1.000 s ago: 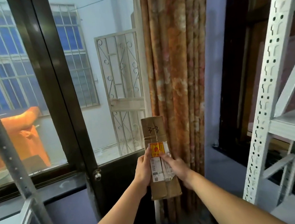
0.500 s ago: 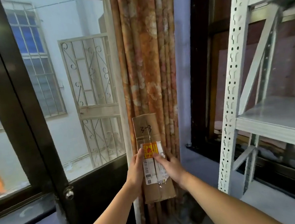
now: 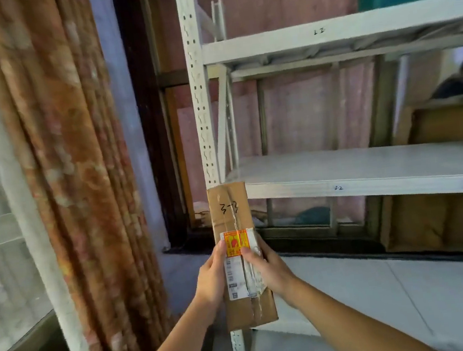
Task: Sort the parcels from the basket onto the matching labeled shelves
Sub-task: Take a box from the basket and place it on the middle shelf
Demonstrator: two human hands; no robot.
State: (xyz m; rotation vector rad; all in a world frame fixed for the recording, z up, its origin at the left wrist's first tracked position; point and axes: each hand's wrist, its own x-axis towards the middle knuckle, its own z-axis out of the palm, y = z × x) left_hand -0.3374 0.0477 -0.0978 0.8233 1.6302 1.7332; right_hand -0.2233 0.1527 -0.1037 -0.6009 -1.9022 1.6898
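Observation:
A long brown cardboard parcel (image 3: 229, 204) marked "3-3" by hand, with a white shipping label and an orange sticker, stands upright in front of me. My left hand (image 3: 211, 275) grips its left edge, thumb on the sticker. My right hand (image 3: 267, 268) grips its right edge, thumb across the label. Behind it rises a white metal rack (image 3: 199, 92). One shelf (image 3: 367, 160) level with the parcel's top carries the mark "3-2" on its front lip. The shelf above (image 3: 352, 31) has a mark that reads like "2-2". The basket is out of view.
A patterned orange curtain (image 3: 73, 164) hangs at the left beside a white frame and a glass door. A cardboard box (image 3: 446, 124) sits on the 3-2 shelf at the far right. More cardboard (image 3: 431, 221) stands below that shelf. A lower white shelf surface (image 3: 383, 302) lies under my right arm.
The view has swung right from the glass door to the white rack, bringing its labeled shelves into sight. Both hands keep the same hold on the parcel.

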